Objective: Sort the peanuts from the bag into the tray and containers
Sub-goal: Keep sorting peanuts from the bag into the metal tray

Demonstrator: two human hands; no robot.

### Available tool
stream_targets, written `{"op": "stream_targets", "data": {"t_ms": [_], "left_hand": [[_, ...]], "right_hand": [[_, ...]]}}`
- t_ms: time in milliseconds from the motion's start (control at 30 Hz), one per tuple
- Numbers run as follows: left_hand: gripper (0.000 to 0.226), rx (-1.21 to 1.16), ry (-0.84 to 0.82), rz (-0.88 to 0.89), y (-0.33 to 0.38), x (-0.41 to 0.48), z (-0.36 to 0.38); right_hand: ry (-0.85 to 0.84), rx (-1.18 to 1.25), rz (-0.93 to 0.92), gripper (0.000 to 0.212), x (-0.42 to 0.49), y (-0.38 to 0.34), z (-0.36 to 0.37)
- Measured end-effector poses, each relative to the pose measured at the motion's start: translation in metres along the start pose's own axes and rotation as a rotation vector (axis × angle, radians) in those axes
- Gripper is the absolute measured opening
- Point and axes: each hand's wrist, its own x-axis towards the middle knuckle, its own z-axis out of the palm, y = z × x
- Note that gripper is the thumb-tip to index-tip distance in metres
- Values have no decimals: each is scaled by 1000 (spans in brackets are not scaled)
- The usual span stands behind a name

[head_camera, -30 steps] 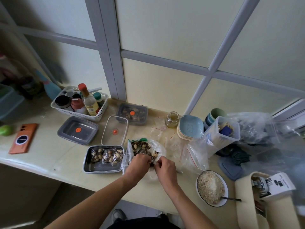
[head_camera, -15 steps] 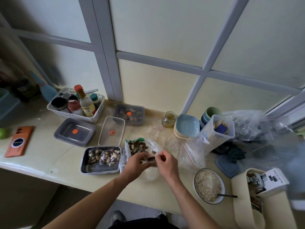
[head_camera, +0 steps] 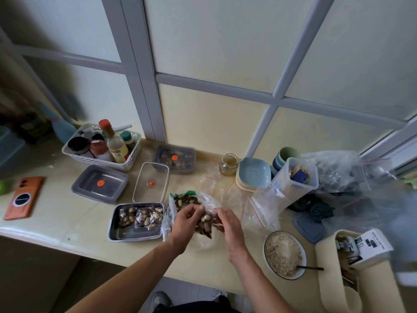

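Currently, left hand [head_camera: 188,219] and right hand [head_camera: 228,224] each clamp curled fingers on one small peanut packet [head_camera: 205,223], just right of the steel tray [head_camera: 135,234], over the open peanut bag [head_camera: 180,201].

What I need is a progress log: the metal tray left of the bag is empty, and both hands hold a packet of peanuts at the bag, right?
Not quite. The head view shows the metal tray is not empty: packets of peanuts already lie in it. The left hand and right hand do hold a packet at the bag.
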Motion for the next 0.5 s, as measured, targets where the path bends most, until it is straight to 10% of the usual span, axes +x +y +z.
{"op": "stream_targets", "data": {"t_ms": [500], "left_hand": [[18, 0, -134, -52, -2, -9, 6]], "right_hand": [[131, -316, -221, 18, -2, 8, -3]]}}
